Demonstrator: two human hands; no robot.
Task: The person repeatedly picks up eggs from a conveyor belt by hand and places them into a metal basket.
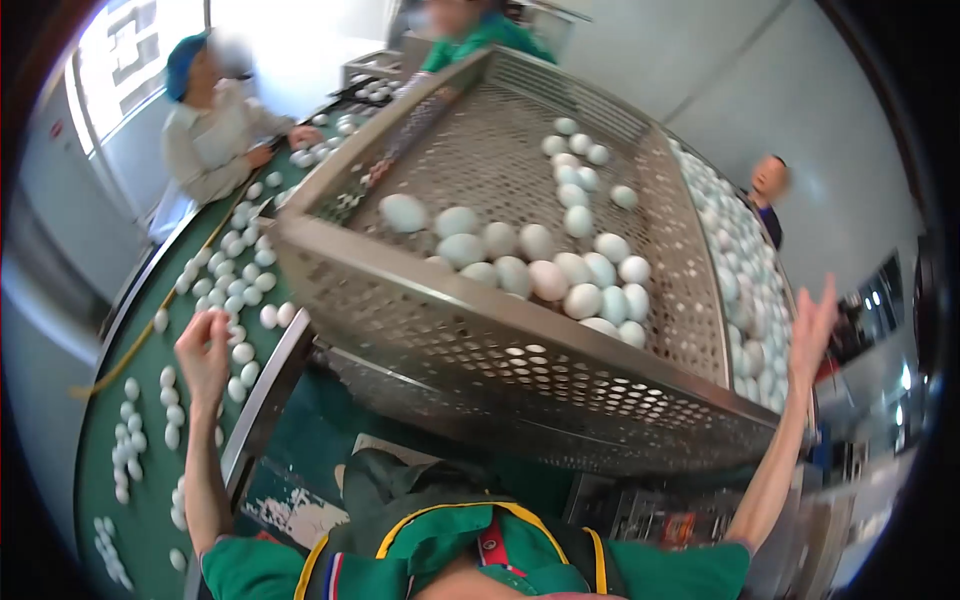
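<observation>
Eggs (pixel 243 352) on the belt (pixel 150 490) could crack if knocked by the left hand (pixel 205 348), curled, contents unclear; right hand (pixel 812 322) is spread

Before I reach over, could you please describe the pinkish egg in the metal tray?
In the big perforated metal tray, look at the egg cluster beside the near wall. Close to its middle lies the pinkish egg, pinker than its paler neighbours.

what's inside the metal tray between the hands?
Pale eggs, mostly clustered along the near wall, others trailing toward the far end, on a perforated floor. That wall partly covers the closest eggs; whatever sits low behind it can't be seen.
</observation>
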